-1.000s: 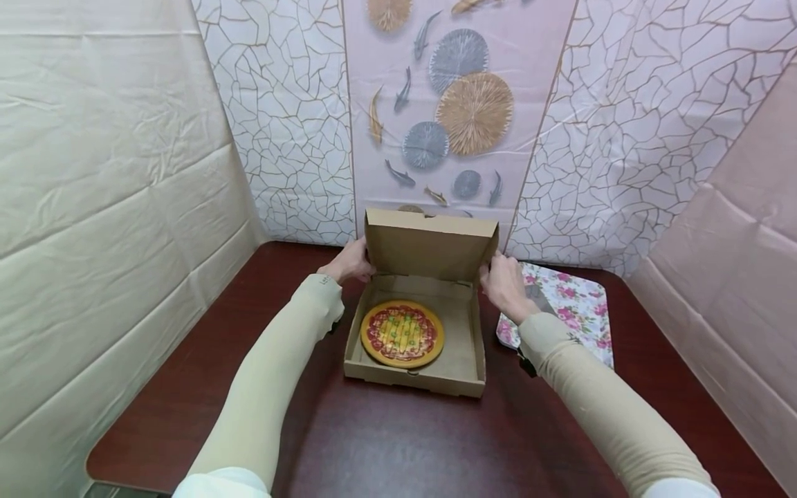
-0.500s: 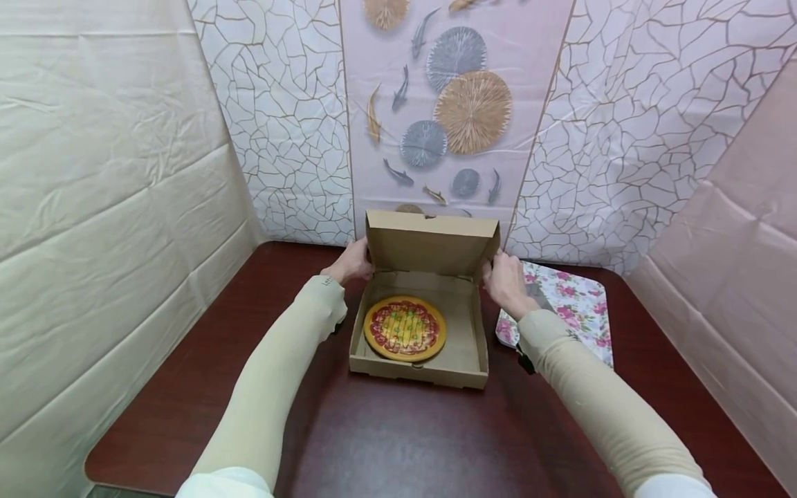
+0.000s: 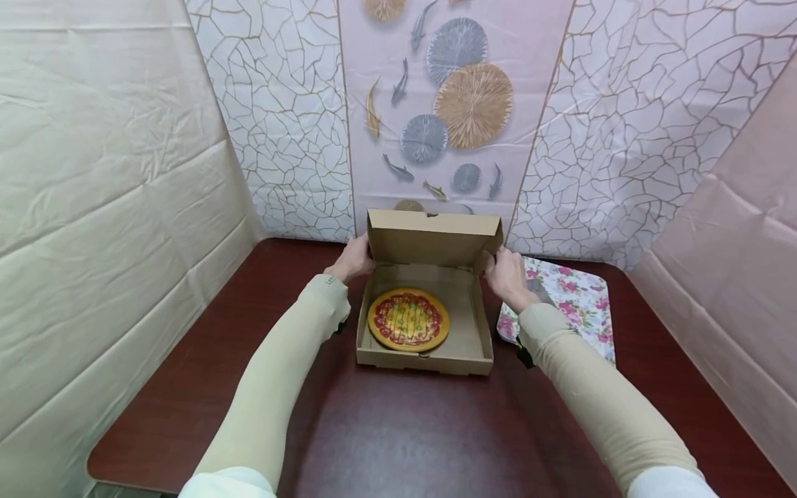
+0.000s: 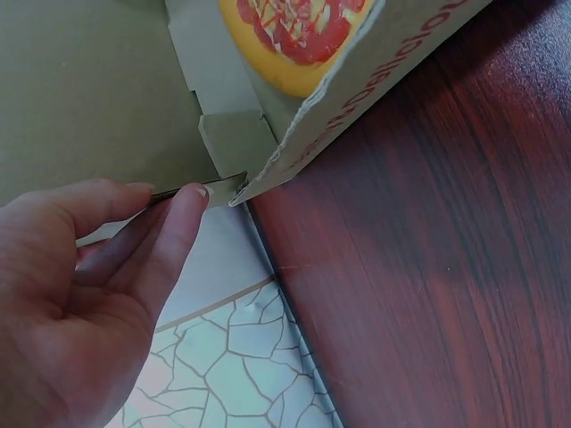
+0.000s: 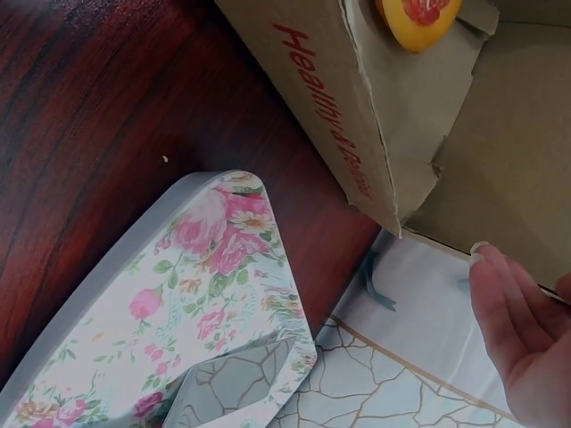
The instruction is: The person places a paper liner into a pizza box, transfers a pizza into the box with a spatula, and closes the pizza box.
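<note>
A brown cardboard pizza box stands open on the table, its lid raised at the back. Inside, towards the left, lies a round pizza with a yellow rim and red and yellow topping. At the lid's left side my left hand pinches the side flap between thumb and fingers, as the left wrist view shows. My right hand grips the lid's right side; in the right wrist view its fingers lie along the outer face, with the thumb mostly cut off by the frame.
Right of the box lies a white tray with pink flowers. A flat shiny piece rests on it, partly out of view. The dark red table ends at a patterned wall covering close behind the lid.
The box base, with the pizza in it, has slid away from me and slightly right. Both hands keep hold of the lid, moving little. The tray stays where it was.
</note>
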